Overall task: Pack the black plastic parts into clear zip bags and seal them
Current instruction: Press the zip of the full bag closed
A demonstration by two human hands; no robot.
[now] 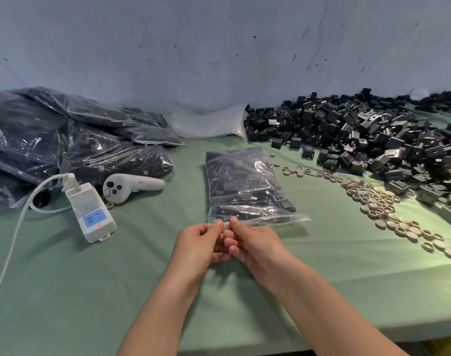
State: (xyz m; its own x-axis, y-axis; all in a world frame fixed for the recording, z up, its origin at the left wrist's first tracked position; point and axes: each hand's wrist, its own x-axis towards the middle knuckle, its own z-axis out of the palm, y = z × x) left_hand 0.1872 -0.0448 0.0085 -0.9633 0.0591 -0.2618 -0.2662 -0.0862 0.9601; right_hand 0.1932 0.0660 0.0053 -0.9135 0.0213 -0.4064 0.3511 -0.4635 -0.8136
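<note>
Sealing step, I'd judge. Filled bag [245,183] lies mid-table w/ its mouth toward the person. Left hand [201,242] and right hand [252,242] both pinch the zip strip at its left end, thumbs side by side. Next: prob. slide the pinch rightward along the strip. Bag holds black parts; packed bags [65,140] at left, loose parts [360,140] at right.

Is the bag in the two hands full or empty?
Full: black parts crowd the clear bag nearly up to its zip edge, which the left hand and right hand pinch.
</note>
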